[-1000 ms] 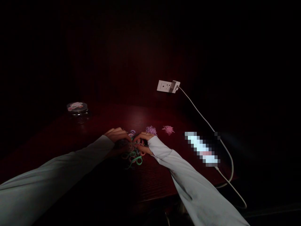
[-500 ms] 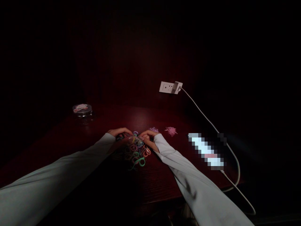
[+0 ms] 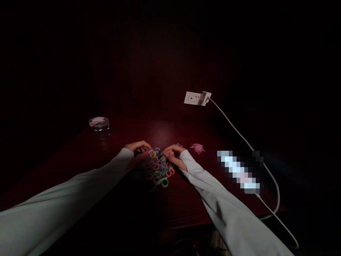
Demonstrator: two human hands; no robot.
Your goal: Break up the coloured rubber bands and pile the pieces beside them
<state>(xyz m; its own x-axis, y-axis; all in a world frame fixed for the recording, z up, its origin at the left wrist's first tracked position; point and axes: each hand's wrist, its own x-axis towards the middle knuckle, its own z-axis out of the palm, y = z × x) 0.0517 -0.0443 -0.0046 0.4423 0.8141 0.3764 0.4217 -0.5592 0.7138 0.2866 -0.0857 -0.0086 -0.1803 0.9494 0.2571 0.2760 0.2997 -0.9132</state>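
Note:
A tangled heap of multicoloured hair ties (image 3: 156, 172), in green, orange, pink, yellow and purple, lies on the dark red table. At its upper left edge is my left hand (image 3: 138, 151), with thumb and bent fingers drawn together over the ties. My right hand (image 3: 175, 156) meets the heap from the other side, fingertips pinched close to those of the left. Whatever sits between the fingertips is too small and dim to make out. Just beyond my right hand, partly covered by it, is a small purple bunch (image 3: 179, 145). A pink bunch (image 3: 197, 148) of thin strands lies farther right.
A clear lidded jar (image 3: 99, 128) stands at the back left. To the right lies a phone (image 3: 238, 172), its screen blurred, on a white cable (image 3: 231, 124) running from a charger in the wall socket (image 3: 193, 98). The table's front edge (image 3: 186, 227) is near me.
The whole view has shifted slightly, so everything appears a little farther right. My fingers have moved slightly at the heap; both hands stay there.

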